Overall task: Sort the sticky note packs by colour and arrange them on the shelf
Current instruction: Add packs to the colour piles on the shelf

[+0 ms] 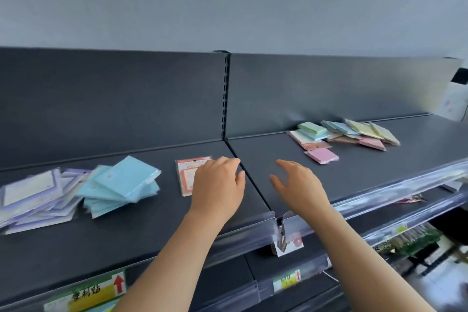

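Shelf [379, 172]: purple stack [35, 197], blue stack [121, 185], then a lone pink pack [188, 175] part-covered by the relaxed left hand [217, 185], apparently seeding a third colour group; right hand [298, 185] spread, empty, nearer the mixed pile [347, 134]

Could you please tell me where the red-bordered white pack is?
Head view: the red-bordered white pack lies on the dark shelf's left section, right of the light blue pile, partly under the left hand.

matt dark metal shelf [126, 230]; glossy clear plastic wrap on the paper sticky note packs [126, 180]; shiny clear plastic price rail [379, 197].
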Demonstrator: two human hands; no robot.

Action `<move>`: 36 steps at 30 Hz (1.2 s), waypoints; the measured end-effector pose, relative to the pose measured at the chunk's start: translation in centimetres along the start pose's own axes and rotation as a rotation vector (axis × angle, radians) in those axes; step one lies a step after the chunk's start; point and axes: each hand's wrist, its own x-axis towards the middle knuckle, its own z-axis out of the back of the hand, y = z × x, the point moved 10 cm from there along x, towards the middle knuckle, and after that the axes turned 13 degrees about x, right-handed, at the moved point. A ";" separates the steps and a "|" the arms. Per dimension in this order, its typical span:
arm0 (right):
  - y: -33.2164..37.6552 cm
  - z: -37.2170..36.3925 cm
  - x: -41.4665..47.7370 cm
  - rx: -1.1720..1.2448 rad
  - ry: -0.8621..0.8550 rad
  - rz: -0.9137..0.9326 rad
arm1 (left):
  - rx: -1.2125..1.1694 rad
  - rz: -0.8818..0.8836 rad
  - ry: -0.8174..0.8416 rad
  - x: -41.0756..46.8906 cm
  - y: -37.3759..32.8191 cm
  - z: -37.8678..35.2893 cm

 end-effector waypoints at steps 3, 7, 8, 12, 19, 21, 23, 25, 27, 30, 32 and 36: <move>-2.8 0.8 1.9 -0.009 -0.011 -0.043 | 0.004 -0.040 0.036 2.3 -2.1 -2.0; -7.2 2.8 4.2 -0.009 -0.052 -0.115 | 0.026 -0.078 0.124 5.0 -5.1 -5.3; -8.3 3.3 4.7 -0.006 -0.063 -0.132 | 0.039 -0.087 0.146 5.6 -5.8 -6.2; -12.2 4.6 6.7 0.030 -0.093 -0.179 | 0.042 -0.082 0.242 7.5 -8.0 -10.0; -18.7 5.8 13.6 0.109 -0.072 -0.112 | -0.013 0.096 0.327 11.4 -10.1 -15.6; -20.0 5.8 15.9 0.112 -0.040 -0.110 | -0.019 0.167 0.327 12.6 -10.3 -16.9; -20.9 5.6 18.0 0.106 0.007 -0.104 | -0.015 0.231 0.314 13.4 -10.2 -17.9; -21.7 5.1 19.9 0.074 0.060 -0.081 | 0.043 0.260 0.289 13.8 -10.1 -18.6; -22.0 4.2 21.3 0.043 0.134 -0.049 | 0.104 0.290 0.254 13.9 -9.6 -18.9; -21.9 3.3 22.0 0.083 0.188 -0.016 | 0.130 0.334 0.217 14.0 -9.2 -19.0; -21.2 3.0 21.5 0.118 0.203 0.042 | 0.155 0.328 0.200 14.1 -9.4 -19.0; -18.5 1.9 19.0 0.199 0.276 0.178 | 0.041 0.344 0.133 14.1 -9.7 -18.4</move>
